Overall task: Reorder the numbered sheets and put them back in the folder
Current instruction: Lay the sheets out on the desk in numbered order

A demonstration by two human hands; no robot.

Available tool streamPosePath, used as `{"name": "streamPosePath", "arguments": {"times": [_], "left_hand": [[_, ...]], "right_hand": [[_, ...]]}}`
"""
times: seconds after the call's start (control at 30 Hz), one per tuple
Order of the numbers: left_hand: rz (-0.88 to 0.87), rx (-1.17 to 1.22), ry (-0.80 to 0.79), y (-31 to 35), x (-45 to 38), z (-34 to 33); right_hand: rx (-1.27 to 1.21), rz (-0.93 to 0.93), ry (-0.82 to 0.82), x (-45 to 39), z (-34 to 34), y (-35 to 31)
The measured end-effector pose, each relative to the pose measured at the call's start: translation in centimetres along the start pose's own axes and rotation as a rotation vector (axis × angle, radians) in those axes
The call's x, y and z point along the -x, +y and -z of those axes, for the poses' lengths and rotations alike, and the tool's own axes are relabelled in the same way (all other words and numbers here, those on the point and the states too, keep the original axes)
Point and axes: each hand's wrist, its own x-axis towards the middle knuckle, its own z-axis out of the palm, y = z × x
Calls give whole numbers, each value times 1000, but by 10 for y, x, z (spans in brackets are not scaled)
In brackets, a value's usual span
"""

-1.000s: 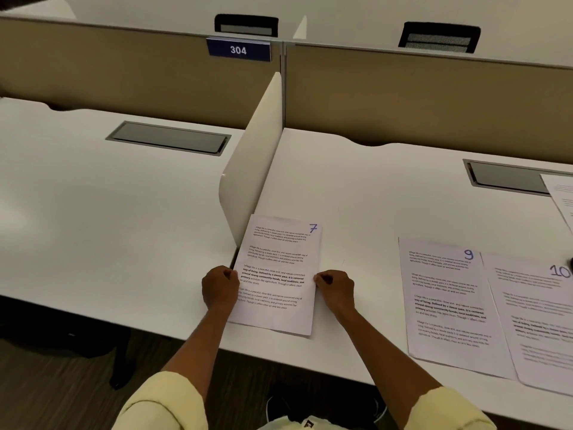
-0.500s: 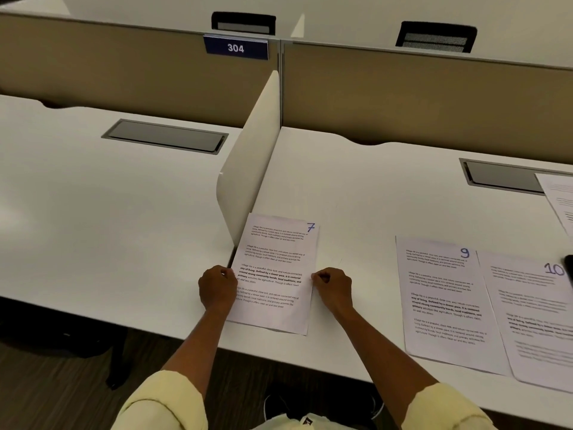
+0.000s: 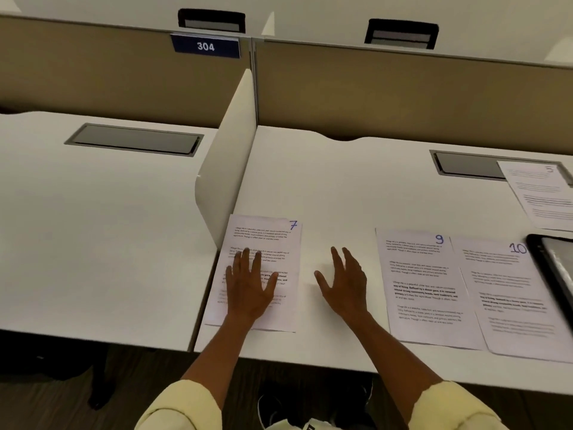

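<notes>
A printed sheet marked 7 (image 3: 273, 240) lies on the white desk beside the low divider. My left hand (image 3: 249, 282) lies flat on it with straight, spread fingers. My right hand (image 3: 344, 279) is spread open over the bare desk just right of that sheet, holding nothing. Further right lie sheet 9 (image 3: 424, 290) and sheet 10 (image 3: 514, 299), side by side and slightly overlapping. Sheet 5 (image 3: 542, 193) rests at the far right. A dark folder edge (image 3: 555, 268) shows at the right border.
A white divider panel (image 3: 229, 169) separates two desks. Grey cable hatches (image 3: 133, 139) (image 3: 468, 164) sit in each desktop. A tan partition with a "304" sign (image 3: 205, 46) runs along the back. The desk's front edge (image 3: 310, 358) is close to my body.
Both hands pinched the sides of sheet 7 before. Now they have let go: the left lies flat on the sheet, the right has moved off to the right with fingers spread.
</notes>
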Motion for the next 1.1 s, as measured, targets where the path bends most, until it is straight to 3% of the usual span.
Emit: {"name": "streamPosePath", "arguments": {"times": [0.5,1.1], "left_hand": [[-249,-97,-209,101,10,-37],[-473,-168,-321,326,88,-108]], "right_hand": [[164,-117,142,28,37,93],[161,-330,142,119,145,303]]}}
